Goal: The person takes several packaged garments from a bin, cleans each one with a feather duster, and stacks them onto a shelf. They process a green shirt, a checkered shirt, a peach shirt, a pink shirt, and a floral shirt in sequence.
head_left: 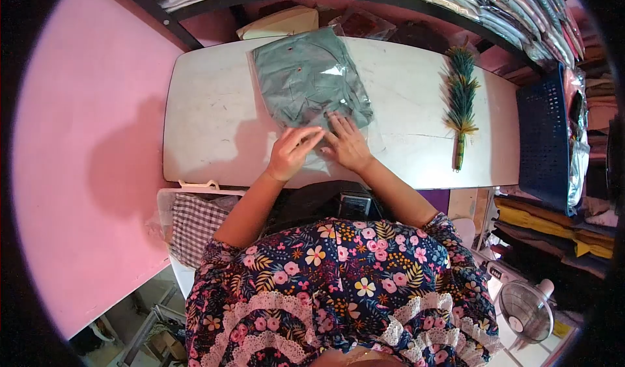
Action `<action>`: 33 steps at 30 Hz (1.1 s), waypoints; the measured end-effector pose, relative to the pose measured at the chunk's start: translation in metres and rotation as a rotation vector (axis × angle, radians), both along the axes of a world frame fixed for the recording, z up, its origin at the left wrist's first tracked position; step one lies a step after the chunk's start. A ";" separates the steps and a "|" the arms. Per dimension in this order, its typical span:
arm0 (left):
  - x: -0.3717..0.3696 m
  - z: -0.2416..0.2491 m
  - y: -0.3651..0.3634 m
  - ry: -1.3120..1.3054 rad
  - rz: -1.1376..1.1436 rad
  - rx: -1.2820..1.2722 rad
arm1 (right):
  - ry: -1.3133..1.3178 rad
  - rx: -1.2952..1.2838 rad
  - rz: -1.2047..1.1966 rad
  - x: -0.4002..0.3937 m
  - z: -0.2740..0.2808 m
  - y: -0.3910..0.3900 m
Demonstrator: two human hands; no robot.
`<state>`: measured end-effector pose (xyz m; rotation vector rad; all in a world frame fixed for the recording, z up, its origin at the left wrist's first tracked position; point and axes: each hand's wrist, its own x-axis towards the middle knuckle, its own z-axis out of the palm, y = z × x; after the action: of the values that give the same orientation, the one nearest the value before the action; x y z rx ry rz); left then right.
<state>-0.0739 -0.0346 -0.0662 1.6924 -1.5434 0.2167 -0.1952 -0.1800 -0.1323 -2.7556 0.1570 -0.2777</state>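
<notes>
A folded grey-green garment (303,74) in a clear plastic bag lies on the white table in front of me, tilted slightly. Light glints off the plastic. At the bag's near end, my left hand (291,153) has its fingers drawn together in a pinch on what looks like the clear plastic. My right hand (349,147) rests beside it with fingers spread, pressing flat on the lower edge of the bag. The fingertips of both hands are close together, and the film between them is hard to make out.
A green feathery duster (461,100) lies on the white table (416,165) at the right. A blue perforated basket (541,139) stands at the table's right end. Shelves with bagged garments (456,2) run along the back. A checked cloth (198,227) is at lower left.
</notes>
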 end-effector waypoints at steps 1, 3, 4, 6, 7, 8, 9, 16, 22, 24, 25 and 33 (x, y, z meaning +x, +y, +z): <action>0.001 -0.002 0.004 0.014 -0.063 -0.008 | 0.000 0.001 -0.004 0.003 -0.004 -0.002; -0.001 -0.026 0.009 0.075 -0.057 -0.039 | -0.058 -0.075 -0.026 0.009 -0.013 -0.007; -0.002 -0.033 0.010 0.135 -0.043 -0.069 | -0.057 -0.074 -0.031 0.011 -0.015 -0.008; -0.001 -0.043 0.012 0.100 0.023 0.077 | -0.053 -0.100 -0.043 0.016 -0.018 -0.010; -0.001 -0.045 0.014 0.066 0.092 0.219 | -0.054 -0.098 -0.041 0.017 -0.019 -0.009; 0.000 -0.047 0.018 0.065 0.095 0.220 | -0.051 -0.066 -0.064 0.017 -0.021 -0.009; 0.001 -0.048 0.024 -0.024 0.088 0.355 | -0.047 -0.034 -0.089 0.018 -0.019 -0.009; 0.001 -0.065 0.028 -0.139 0.025 0.476 | -0.082 0.034 -0.052 0.009 -0.005 -0.015; 0.002 -0.066 0.030 -0.107 0.009 0.498 | 0.020 0.307 0.119 -0.081 0.023 -0.007; 0.002 -0.067 0.031 -0.100 0.000 0.501 | 0.117 0.466 0.213 -0.114 0.023 -0.024; 0.002 -0.067 0.032 -0.103 -0.014 0.505 | 0.053 0.532 0.010 -0.129 0.012 -0.035; 0.009 -0.067 0.041 -0.105 -0.031 0.514 | -0.105 -0.403 -0.025 -0.078 0.025 -0.084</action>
<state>-0.0646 0.0063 -0.1333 2.0715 -1.8087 -0.1227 -0.2732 -0.2639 -0.1077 -3.1285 0.1193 -0.5089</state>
